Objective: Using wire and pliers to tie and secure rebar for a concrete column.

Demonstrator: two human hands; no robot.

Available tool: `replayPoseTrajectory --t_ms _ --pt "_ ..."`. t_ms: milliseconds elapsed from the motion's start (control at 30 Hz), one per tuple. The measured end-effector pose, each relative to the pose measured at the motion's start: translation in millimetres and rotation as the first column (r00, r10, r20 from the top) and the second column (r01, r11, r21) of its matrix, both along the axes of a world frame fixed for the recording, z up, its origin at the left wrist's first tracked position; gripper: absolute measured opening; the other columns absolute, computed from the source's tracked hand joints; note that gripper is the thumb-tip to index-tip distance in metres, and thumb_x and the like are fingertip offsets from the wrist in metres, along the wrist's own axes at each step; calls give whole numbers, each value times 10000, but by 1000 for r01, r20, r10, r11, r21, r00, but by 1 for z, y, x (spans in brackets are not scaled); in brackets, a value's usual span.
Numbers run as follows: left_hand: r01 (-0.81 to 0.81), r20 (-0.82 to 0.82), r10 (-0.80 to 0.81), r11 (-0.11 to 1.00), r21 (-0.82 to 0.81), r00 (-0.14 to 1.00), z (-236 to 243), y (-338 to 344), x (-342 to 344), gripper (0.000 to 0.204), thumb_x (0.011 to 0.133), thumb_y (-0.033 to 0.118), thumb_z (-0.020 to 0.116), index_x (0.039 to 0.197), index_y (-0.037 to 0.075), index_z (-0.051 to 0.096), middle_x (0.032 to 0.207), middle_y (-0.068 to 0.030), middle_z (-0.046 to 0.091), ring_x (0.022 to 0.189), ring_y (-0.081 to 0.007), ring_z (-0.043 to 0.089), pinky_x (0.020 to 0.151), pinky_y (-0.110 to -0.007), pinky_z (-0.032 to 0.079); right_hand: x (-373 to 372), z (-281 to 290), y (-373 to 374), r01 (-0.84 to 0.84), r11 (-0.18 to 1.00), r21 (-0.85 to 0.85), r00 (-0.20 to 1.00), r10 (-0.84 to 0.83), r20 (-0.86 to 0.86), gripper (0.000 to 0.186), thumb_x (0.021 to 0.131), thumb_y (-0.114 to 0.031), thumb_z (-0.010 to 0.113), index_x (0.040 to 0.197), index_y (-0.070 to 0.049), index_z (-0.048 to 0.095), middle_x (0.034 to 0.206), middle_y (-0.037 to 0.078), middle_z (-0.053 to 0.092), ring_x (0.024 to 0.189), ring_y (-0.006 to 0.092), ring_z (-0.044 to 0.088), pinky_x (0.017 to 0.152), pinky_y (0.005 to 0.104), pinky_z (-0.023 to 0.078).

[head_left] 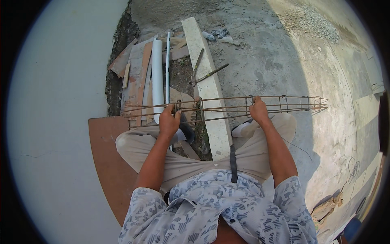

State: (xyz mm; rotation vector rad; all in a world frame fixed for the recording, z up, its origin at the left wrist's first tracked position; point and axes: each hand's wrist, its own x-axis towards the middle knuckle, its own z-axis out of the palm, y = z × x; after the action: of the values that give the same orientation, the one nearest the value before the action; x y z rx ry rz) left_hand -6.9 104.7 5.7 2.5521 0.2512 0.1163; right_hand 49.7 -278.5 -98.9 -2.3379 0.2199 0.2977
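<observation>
A long cage of thin rusty rebar point(217, 109) with square wire stirrups lies crosswise over my knees and a pale concrete beam point(209, 77). My left hand point(168, 120) is closed around its bars near the left end, beside a couple of stirrups bunched together. Farther right, my right hand point(258, 110) grips the cage at another stirrup. Several stirrups are spaced along the right part, where the bars taper together. On the beam beyond the cage rests a pair of long-handled pincers point(199, 79), handles spread apart.
Left of the beam lie a white pipe point(157, 77), a thinner pipe point(167, 61) and wooden boards point(144, 77). A brown panel point(107, 150) leans by the white wall point(61, 101). A plastic bottle point(208, 36) and gravel point(313, 22) are on the ground farther off.
</observation>
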Motion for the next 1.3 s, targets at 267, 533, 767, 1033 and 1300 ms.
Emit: replayPoseTrajectory --t_ms 267,533,767,1033,1300 --pt "145 -516 25 947 286 856 15 -7 25 360 863 212 729 1130 -23 672 1014 -265 718 995 -437 687 875 -519 542 -4 -9 -2 34 999 21 999 -34 20 267 810 -62 640 1042 59 585 950 331 682 960 500 661 858 521 517" --pt "181 -479 31 902 392 877 10 2 30 227 825 237 770 902 26 798 865 -214 744 822 -377 729 771 -469 575 4 8 -6 31 998 52 999 -31 -12 297 822 -52 566 1080 94 572 1001 363 676 997 500 665 913 542 517" --pt "201 -548 -111 974 106 829 49 -11 48 222 862 185 748 821 -30 784 589 -102 689 506 -207 664 596 -348 553 6 67 -23 89 996 0 996 -89 -31 270 827 -45 563 1060 88 588 995 348 680 986 497 669 889 548 523" --pt "261 -484 -191 962 80 854 53 -57 70 294 870 234 740 784 -47 765 568 -130 671 530 -237 677 641 -378 556 33 86 -72 146 985 -86 984 -136 111 259 835 -92 598 1051 49 624 1019 306 697 998 470 675 885 538 528" --pt "289 -455 -227 955 70 861 -34 -217 90 259 839 189 666 837 -56 749 784 -236 727 810 -383 735 793 -467 581 42 22 -217 323 895 -307 945 -285 163 224 804 -40 561 1005 14 644 997 293 692 1006 472 653 877 519 509"
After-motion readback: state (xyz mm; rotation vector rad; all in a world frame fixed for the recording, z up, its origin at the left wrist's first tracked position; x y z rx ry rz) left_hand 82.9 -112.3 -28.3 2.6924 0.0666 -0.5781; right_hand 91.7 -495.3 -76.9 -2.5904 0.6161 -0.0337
